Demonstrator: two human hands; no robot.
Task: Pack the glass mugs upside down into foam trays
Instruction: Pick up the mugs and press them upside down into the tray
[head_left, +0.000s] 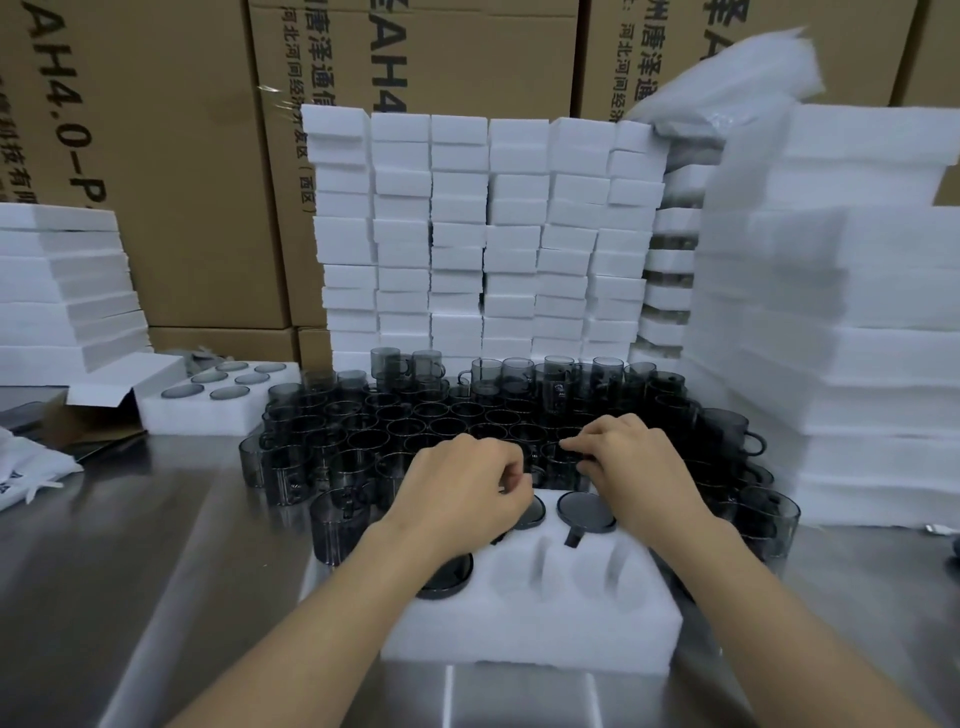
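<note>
A white foam tray lies in front of me on the steel table. Three smoky glass mugs sit upside down in it: one at back right, one at back middle half hidden by my left hand, one at front left under my left wrist. Two front cavities are bare. Beyond the tray stands a dense cluster of upright loose mugs. My left hand hovers at the tray's back edge with fingers curled; what they hold is hidden. My right hand pinches the rim of a mug in the cluster.
A filled foam tray lies at the left beside an open carton flap. Stacks of foam trays rise behind, at the right and at the far left. Cardboard boxes form the back wall.
</note>
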